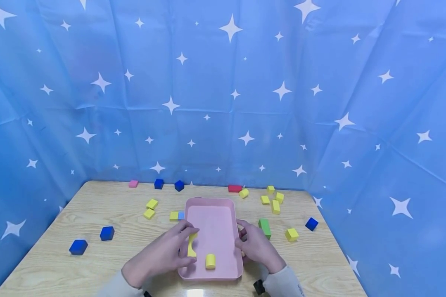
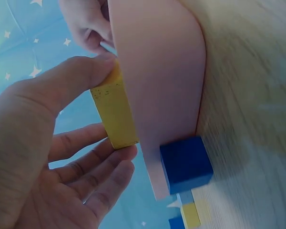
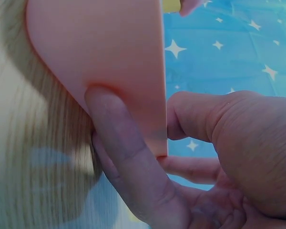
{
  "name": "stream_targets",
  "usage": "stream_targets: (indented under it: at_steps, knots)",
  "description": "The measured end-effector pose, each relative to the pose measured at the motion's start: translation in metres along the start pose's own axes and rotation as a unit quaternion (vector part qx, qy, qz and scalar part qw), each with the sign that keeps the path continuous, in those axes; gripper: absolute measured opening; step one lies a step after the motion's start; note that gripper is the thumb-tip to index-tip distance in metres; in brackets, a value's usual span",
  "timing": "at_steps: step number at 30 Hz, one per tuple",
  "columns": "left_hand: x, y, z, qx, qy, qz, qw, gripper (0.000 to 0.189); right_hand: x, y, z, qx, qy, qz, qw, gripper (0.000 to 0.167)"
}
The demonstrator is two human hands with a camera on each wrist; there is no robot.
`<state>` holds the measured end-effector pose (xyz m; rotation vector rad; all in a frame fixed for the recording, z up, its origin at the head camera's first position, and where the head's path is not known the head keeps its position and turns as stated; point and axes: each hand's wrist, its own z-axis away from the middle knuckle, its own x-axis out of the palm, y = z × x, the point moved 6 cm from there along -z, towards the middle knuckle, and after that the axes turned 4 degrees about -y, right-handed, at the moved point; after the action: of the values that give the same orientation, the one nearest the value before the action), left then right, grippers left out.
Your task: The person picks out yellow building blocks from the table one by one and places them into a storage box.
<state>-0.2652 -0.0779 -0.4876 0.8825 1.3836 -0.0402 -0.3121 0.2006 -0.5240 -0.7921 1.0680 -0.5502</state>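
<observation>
A pink tray (image 1: 212,214) lies on the table in front of the person. At its left rim the left hand (image 1: 163,249) pinches a yellow arch block (image 1: 190,246) between thumb and fingers. The left wrist view shows this block (image 2: 115,114) upright, close to the tray's side wall (image 2: 162,67). A yellow cylinder block (image 1: 210,261) sits in the tray's near part. On the other side, the right hand (image 1: 258,245) grips the tray's right wall. In the right wrist view its thumb is at the rim and its fingers press the outer wall (image 3: 100,47).
Outside the tray's left wall stands a dark blue cube (image 2: 186,164). Two blue blocks (image 1: 107,233) lie farther left. A green block (image 1: 265,228) and several yellow blocks (image 1: 276,206) are at the right. A red block (image 1: 235,188) lies near the starry curtain (image 1: 208,82).
</observation>
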Motion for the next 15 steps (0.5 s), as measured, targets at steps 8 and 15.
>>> stream_targets:
  at_steps: [8,15]
  knots:
    - [0.010,0.012,-0.006,0.008,-0.019,-0.046,0.9987,0.074,0.000,0.001,-0.001,-0.004,0.003,0.007,1.0000,0.077]
    - [0.017,0.015,-0.005,0.014,-0.034,-0.037,0.9986,0.074,-0.001,0.000,-0.001,-0.007,0.005,0.011,0.9999,0.077]
